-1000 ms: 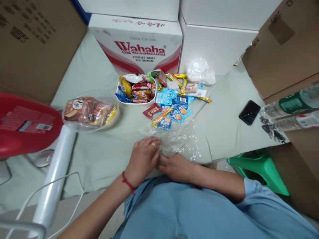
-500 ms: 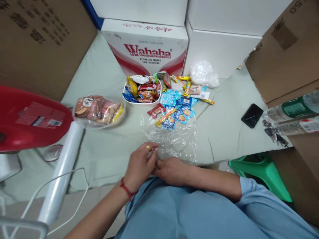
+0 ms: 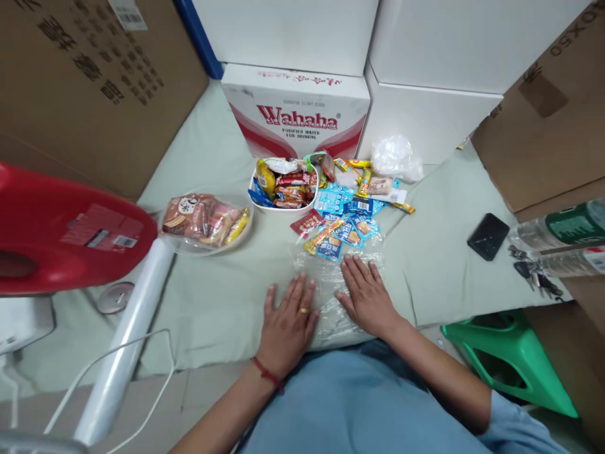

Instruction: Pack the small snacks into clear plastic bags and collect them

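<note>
Both hands lie flat, palms down, fingers spread and straight; neither has closed on anything. Left hand, with 1 ring, rests at the left margin of the clear plastic sheet, its fingertips on or just at that margin; the exact overlap cannot be told through the transparent film. Right hand rests fully on the sheet's right half.

Position of sheet: spread on the pale green cloth at the near edge, directly between the 2 hands. Its long axis runs from 6 o'clock to 12 o'clock, away from the person's body. It shows wrinkles under and between the palms.

Relation noted: the loose snack packets lie at 12 o'clock of the sheet, the nearest blue ones touching or overlapping its far edge. The right hand's fingertips are just short of them; the left hand sits further back and to 9 o'clock.

Other items: white bowl of snacks at 11 o'clock, filled snack bag at 10 o'clock, black phone at 2 o'clock, well apart.
</note>
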Action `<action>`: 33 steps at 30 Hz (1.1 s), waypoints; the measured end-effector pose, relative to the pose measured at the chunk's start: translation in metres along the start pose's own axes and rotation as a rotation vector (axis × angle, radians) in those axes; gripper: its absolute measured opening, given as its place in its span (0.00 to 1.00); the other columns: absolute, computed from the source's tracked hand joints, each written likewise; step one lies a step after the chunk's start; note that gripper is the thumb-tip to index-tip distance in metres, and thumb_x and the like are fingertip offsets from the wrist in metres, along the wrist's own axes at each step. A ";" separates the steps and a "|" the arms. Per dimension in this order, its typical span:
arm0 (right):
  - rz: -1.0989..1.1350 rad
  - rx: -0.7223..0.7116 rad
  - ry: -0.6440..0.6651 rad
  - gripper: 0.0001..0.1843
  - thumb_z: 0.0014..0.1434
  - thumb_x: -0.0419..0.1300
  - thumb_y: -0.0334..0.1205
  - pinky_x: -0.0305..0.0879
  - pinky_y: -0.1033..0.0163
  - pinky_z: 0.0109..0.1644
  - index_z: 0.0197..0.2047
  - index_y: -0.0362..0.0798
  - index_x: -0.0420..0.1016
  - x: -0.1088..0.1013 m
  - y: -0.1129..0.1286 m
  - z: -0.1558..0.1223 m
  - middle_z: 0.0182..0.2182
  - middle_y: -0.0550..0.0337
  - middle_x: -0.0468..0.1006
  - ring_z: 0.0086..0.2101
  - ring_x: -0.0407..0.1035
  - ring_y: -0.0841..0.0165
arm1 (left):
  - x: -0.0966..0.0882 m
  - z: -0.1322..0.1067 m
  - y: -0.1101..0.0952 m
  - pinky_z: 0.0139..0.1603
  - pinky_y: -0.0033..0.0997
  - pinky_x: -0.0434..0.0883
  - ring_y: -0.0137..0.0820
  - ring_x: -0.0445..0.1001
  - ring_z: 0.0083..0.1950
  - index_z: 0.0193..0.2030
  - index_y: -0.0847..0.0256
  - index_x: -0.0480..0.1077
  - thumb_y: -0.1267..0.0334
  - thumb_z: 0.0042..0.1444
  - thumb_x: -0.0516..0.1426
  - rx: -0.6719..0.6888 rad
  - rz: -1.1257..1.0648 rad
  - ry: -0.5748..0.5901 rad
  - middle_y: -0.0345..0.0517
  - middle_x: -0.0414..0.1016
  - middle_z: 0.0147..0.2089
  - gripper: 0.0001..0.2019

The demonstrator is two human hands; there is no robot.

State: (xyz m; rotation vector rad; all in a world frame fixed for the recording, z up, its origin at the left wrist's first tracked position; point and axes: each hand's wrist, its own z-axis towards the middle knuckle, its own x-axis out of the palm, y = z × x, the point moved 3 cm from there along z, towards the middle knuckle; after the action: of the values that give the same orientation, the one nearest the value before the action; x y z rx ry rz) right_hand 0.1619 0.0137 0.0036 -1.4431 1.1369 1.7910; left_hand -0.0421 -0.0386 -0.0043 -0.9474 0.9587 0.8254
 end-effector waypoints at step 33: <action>0.378 0.057 -0.069 0.18 0.75 0.53 0.43 0.76 0.54 0.58 0.63 0.52 0.75 -0.069 -0.091 -0.030 0.55 0.51 0.83 0.53 0.79 0.61 | -0.009 0.020 0.030 0.77 0.70 0.35 0.51 0.58 0.78 0.78 0.51 0.54 0.48 0.69 0.53 0.112 0.026 0.190 0.56 0.54 0.80 0.34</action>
State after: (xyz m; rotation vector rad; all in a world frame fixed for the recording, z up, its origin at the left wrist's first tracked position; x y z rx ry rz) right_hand 0.2699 0.0357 0.0441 -1.1805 1.4871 2.0220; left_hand -0.0663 -0.0109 0.0010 -0.9291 1.1721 0.7040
